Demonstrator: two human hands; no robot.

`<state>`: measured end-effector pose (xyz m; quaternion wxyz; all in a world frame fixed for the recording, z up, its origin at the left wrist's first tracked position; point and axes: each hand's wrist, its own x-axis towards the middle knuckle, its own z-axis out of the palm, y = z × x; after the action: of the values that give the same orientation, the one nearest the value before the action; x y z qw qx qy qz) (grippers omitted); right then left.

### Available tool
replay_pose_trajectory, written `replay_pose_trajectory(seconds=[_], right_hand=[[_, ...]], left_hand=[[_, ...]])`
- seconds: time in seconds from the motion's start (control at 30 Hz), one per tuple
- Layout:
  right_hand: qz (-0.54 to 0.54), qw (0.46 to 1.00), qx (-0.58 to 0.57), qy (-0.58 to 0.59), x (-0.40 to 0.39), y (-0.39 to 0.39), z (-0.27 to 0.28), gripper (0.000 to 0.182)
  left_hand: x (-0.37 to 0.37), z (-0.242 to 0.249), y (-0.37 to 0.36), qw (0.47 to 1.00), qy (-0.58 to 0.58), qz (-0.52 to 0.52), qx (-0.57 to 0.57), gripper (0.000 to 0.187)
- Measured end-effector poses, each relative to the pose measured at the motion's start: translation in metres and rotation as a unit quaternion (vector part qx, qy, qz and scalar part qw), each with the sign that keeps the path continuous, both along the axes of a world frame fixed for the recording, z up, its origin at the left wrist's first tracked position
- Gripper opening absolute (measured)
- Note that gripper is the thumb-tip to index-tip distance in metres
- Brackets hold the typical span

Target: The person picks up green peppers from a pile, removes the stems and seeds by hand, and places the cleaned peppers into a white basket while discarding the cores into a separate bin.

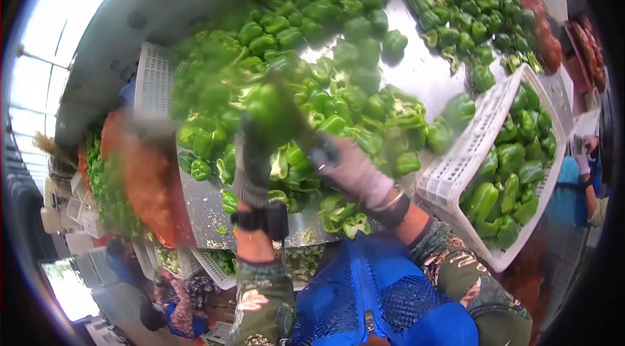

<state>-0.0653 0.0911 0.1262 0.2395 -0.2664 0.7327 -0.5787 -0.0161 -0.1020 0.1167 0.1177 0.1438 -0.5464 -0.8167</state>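
Note:
My left hand point(252, 160), in a dark grey knit glove, is raised over the pile and closed around a green bell pepper point(263, 104). My right hand point(355, 173), in a pale glove with dark fingertips, grips a knife point(291, 106). Its blade, smeared by motion, slants up and left and overlaps the pepper in this view. Below both hands lie cut pepper pieces point(338, 216) with pale insides showing. Whole and halved green bell peppers point(280, 32) spread across the metal table point(416, 50) around and beyond my hands.
On the right, a tilted white plastic crate point(449, 173) holds green peppers. Another white crate point(153, 79) stands at the left edge. Red-orange mesh sacks point(146, 177) bulge on the left. Co-workers point(182, 304) are at lower left; another person's gloved hand point(581, 158) shows far right.

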Motion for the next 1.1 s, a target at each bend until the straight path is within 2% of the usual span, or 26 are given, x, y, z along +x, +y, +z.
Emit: replay_pose_trajectory(seconds=[0.07,0.1,0.13,0.17,0.2,0.23,0.27,0.3,0.33,0.37,0.4,0.43,0.47,0.5,0.53,0.57,0.6,0.67,0.73,0.8,0.87,0.9,0.93,1.0,1.07,1.1], right_hand=[[0.004,0.999,0.029,0.029,0.026,-0.014,-0.015,0.025],[0.009,1.000,0.020,0.007,0.038,-0.019,-0.017,0.023],[0.012,1.000,0.009,-0.010,0.041,-0.025,-0.019,0.022],[0.034,0.980,-0.070,-0.183,0.038,-0.032,-0.027,0.021],[0.053,0.923,-0.146,-0.353,0.038,-0.038,-0.041,0.019],[0.068,0.830,-0.217,-0.510,0.038,-0.041,-0.054,0.019],[0.095,0.644,-0.354,-0.671,0.039,-0.042,-0.064,0.018],[0.079,0.602,-0.359,-0.709,0.041,-0.053,-0.069,0.017],[0.062,0.558,-0.364,-0.743,0.043,-0.063,-0.072,0.016],[0.027,0.552,-0.371,-0.747,0.042,-0.059,-0.073,0.017],[-0.009,0.545,-0.378,-0.748,0.041,-0.050,-0.073,0.018],[-0.046,0.540,-0.383,-0.748,0.037,-0.039,-0.076,0.019],[-0.030,0.624,-0.370,-0.688,0.032,-0.015,-0.084,0.020],[-0.076,0.654,-0.331,-0.676,0.026,0.011,-0.082,0.021],[-0.111,0.726,-0.345,-0.585,0.027,0.031,-0.083,0.020],[-0.163,0.729,-0.368,-0.555,0.028,0.048,-0.081,0.021],[-0.206,0.767,-0.325,-0.513,0.026,0.060,-0.078,0.021],[-0.286,0.832,-0.234,-0.414,0.019,0.080,-0.080,0.021],[-0.290,0.843,-0.216,-0.399,0.020,0.096,-0.093,0.021],[-0.287,0.860,-0.188,-0.377,0.025,0.108,-0.105,0.021],[-0.273,0.884,-0.153,-0.348,0.031,0.117,-0.114,0.021],[-0.289,0.877,-0.155,-0.352,0.036,0.120,-0.118,0.020],[-0.293,0.875,-0.152,-0.355,0.035,0.121,-0.120,0.020],[-0.297,0.874,-0.150,-0.353,0.028,0.125,-0.117,0.021],[-0.298,0.860,-0.186,-0.371,0.019,0.124,-0.112,0.023],[-0.290,0.854,-0.201,-0.382,0.015,0.124,-0.107,0.023]], left_hand=[[0.018,-0.021,0.001,0.947,-0.119,0.123,-0.270,0.056],[0.024,-0.041,-0.013,0.966,-0.144,0.176,-0.121,0.055],[0.031,-0.055,-0.029,0.968,-0.146,0.181,-0.093,0.053],[0.035,-0.063,-0.041,0.969,-0.149,0.186,-0.064,0.052],[0.039,-0.059,-0.041,0.952,-0.191,0.203,-0.127,0.046],[0.046,-0.069,-0.048,0.971,-0.155,0.151,-0.098,0.041],[0.053,-0.091,-0.064,0.986,-0.114,0.102,-0.069,0.038],[0.064,-0.120,-0.089,0.995,-0.073,0.052,-0.042,0.038],[0.064,-0.139,-0.104,0.951,-0.193,0.080,-0.229,0.041],[0.064,-0.158,-0.120,0.859,-0.325,0.091,-0.385,0.047],[0.028,-0.101,-0.084,0.871,-0.375,0.122,-0.292,0.055],[0.021,-0.115,-0.102,0.753,-0.386,0.038,-0.532,0.071],[-0.006,-0.077,-0.078,0.664,-0.373,-0.075,-0.643,0.077],[-0.033,-0.051,-0.062,0.596,-0.371,-0.128,-0.701,0.077],[-0.062,-0.038,-0.049,0.521,-0.366,-0.177,-0.750,0.078],[-0.093,-0.036,-0.040,0.550,-0.295,-0.168,-0.763,0.079],[-0.130,-0.041,-0.032,0.574,-0.221,-0.158,-0.773,0.080],[-0.215,-0.084,-0.012,0.701,-0.165,-0.197,-0.665,0.079],[-0.287,-0.140,0.024,0.662,-0.198,-0.192,-0.697,0.083],[-0.340,-0.196,0.050,0.662,-0.305,-0.201,-0.655,0.099],[-0.360,-0.219,0.080,0.624,-0.447,-0.138,-0.626,0.105],[-0.361,-0.223,0.081,0.669,-0.439,-0.086,-0.594,0.106],[-0.367,-0.241,0.069,0.685,-0.424,-0.046,-0.590,0.105],[-0.358,-0.249,0.023,0.865,-0.298,-0.081,-0.395,0.099],[-0.329,-0.215,0.000,0.970,-0.161,-0.095,-0.153,0.087],[-0.307,-0.177,-0.004,0.981,-0.112,-0.145,-0.068,0.067]])
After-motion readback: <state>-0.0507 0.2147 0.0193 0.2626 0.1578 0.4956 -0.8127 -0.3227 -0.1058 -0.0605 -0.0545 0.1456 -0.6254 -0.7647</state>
